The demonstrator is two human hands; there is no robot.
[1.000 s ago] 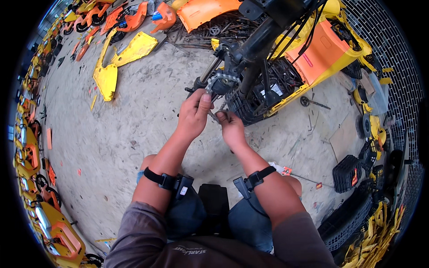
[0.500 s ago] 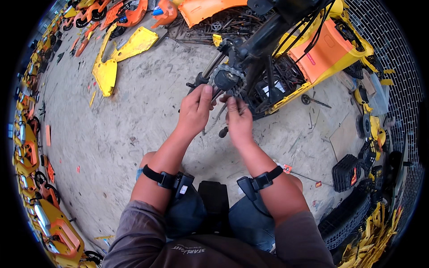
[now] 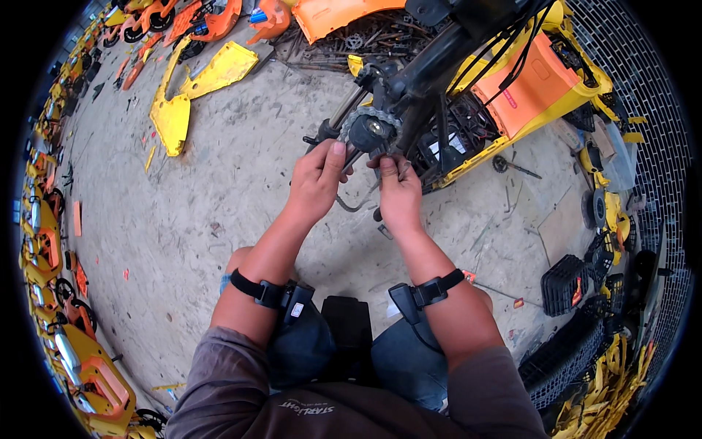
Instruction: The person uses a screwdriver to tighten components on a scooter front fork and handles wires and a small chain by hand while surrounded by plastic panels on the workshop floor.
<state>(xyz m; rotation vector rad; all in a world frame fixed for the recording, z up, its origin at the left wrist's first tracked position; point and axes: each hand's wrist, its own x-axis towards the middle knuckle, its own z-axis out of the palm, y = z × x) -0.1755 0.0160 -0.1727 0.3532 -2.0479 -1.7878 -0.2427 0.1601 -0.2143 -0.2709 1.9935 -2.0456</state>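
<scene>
A metal chain [image 3: 349,206] loops round a sprocket with a dark round hub [image 3: 368,133] on a black frame [image 3: 420,69]. My left hand [image 3: 319,175] is closed on the chain at the sprocket's lower left, thumb uppermost. My right hand [image 3: 398,186] pinches the chain just below the sprocket's right side, its fingertips partly hidden. A slack length of chain hangs between and below my hands. A silver tube [image 3: 344,106] runs beside the sprocket at the left.
The frame belongs to a vehicle with yellow and orange panels [image 3: 515,84]. A loose yellow panel [image 3: 172,124] lies on the concrete floor [image 3: 161,241]. Metal scrap [image 3: 355,44] is piled behind, scooters [image 3: 88,366] line the left, and black crates [image 3: 559,285] lie right.
My right hand has moved up and to the right, closer to the sprocket, with the chain. My left hand has shifted slightly up and left. The slack chain hangs differently between them.
</scene>
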